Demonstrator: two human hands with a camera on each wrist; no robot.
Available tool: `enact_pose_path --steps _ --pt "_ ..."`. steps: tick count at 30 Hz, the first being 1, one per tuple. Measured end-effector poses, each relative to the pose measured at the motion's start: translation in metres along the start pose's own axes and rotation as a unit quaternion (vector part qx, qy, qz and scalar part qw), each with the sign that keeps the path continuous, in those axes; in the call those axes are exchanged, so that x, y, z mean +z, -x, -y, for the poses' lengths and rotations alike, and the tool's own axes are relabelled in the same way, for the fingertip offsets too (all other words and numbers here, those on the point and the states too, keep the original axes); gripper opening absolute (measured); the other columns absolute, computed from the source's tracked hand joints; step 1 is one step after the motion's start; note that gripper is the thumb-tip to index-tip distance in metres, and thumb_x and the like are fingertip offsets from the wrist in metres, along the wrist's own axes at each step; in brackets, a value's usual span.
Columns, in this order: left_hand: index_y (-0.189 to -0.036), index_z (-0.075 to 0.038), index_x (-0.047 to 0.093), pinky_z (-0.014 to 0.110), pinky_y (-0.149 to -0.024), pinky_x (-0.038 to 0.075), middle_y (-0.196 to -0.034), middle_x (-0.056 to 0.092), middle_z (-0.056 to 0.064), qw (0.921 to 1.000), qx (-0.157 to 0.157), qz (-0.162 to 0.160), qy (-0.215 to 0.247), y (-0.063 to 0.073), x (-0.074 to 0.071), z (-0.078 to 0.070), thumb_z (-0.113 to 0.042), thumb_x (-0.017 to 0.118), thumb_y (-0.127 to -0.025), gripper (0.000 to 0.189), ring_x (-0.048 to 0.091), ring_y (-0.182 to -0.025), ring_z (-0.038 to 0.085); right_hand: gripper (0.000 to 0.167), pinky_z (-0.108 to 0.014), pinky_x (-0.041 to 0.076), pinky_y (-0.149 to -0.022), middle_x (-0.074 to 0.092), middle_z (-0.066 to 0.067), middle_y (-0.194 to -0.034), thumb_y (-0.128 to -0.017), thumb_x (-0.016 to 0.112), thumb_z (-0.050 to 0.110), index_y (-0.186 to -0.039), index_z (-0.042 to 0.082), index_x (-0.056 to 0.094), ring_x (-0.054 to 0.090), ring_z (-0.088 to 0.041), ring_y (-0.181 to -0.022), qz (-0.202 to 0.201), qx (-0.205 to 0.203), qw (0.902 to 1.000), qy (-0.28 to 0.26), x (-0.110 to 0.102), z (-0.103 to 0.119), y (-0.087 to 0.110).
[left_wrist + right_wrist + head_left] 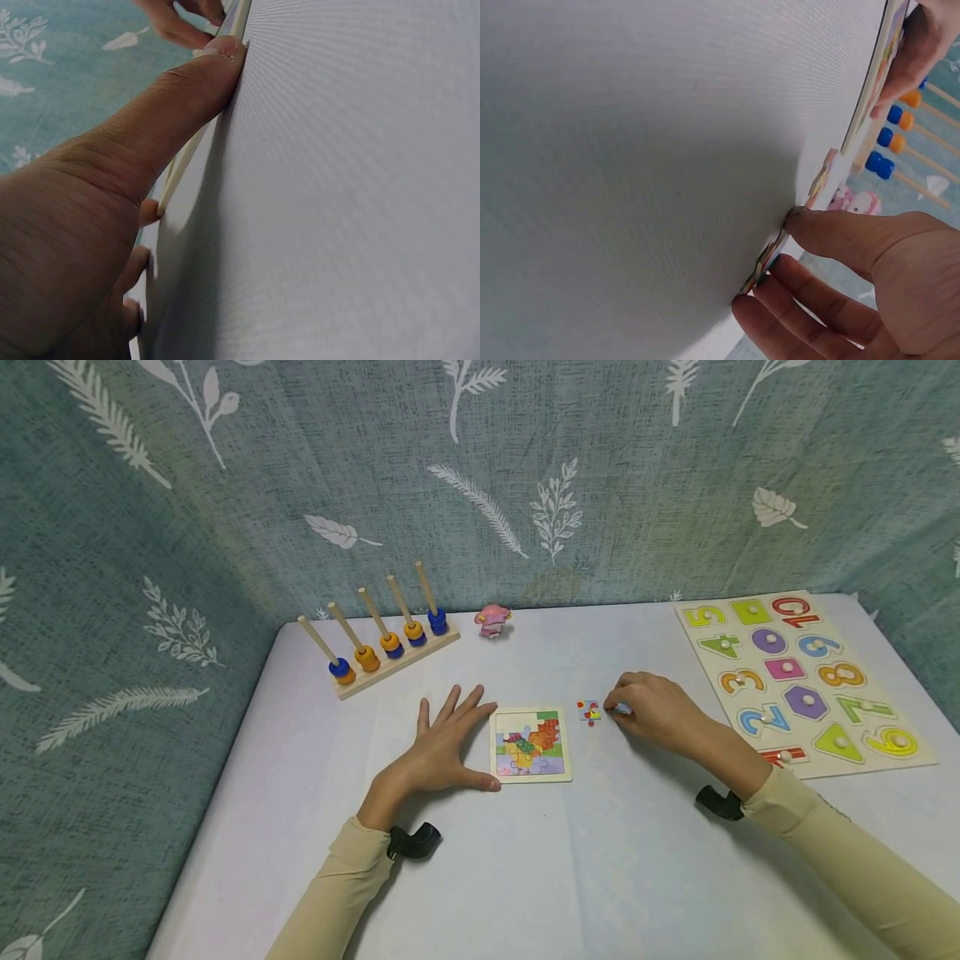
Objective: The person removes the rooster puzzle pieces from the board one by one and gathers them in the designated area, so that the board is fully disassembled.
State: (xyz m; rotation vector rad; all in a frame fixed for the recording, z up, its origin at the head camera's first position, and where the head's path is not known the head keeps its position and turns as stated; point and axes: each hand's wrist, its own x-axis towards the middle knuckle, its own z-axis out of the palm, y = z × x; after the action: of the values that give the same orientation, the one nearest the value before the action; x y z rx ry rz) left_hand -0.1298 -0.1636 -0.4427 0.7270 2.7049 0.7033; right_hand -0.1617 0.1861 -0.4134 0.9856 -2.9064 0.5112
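Observation:
A small square jigsaw puzzle [530,779] in a pale wooden frame lies on the table, partly filled with picture pieces; bare board shows at its upper left. My left hand [442,750] is spread at its left side, thumb and index finger touching the frame's left corners. Just right of the frame lie loose jigsaw pieces [589,712]. Beside them my right hand [660,710] pinches a jigsaw piece [619,708] at the table surface. The right wrist view shows the thumb and fingers on thin piece edges [769,259]; how many pieces they hold I cannot tell.
A wooden bead counter [397,664] with blue and orange rings on pegs stands at the back left. Near it sits a pink toy figure [492,620]. On the right lies a number and shape board [806,685], close to my right forearm. Patterned cloth [480,485] hangs behind.

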Motion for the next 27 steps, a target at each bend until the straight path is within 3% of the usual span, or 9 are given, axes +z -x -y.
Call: enact_pose_path --steps 14,27 --pt "-0.159 -0.022 0.029 0.064 -0.109 -0.019 -0.168 0.004 0.000 1.0000 0.004 -0.001 0.001 0.0006 -0.0005 0.0009 -0.059 0.086 -0.068 0.114 -0.010 -0.152 0.029 0.017 -0.038 0.049 -0.067 0.067 -0.004 -0.090 -0.080 0.082 0.002 -0.095 0.008 0.078 0.059 -0.018 -0.077 0.002 -0.003 1.0000 -0.007 -0.0026 -0.0015 -0.0007" --pt "-0.159 -0.022 0.029 0.064 -0.109 -0.019 -0.168 0.004 0.000 1.0000 0.005 -0.001 0.003 0.0000 0.0002 0.0008 -0.059 0.086 -0.068 0.114 -0.010 -0.152 0.029 0.020 -0.043 0.051 -0.069 0.066 -0.009 -0.093 -0.077 0.083 0.006 -0.096 0.006 0.076 0.061 -0.025 -0.083 -0.015 0.000 0.9999 -0.007 -0.0069 0.0013 -0.0011"
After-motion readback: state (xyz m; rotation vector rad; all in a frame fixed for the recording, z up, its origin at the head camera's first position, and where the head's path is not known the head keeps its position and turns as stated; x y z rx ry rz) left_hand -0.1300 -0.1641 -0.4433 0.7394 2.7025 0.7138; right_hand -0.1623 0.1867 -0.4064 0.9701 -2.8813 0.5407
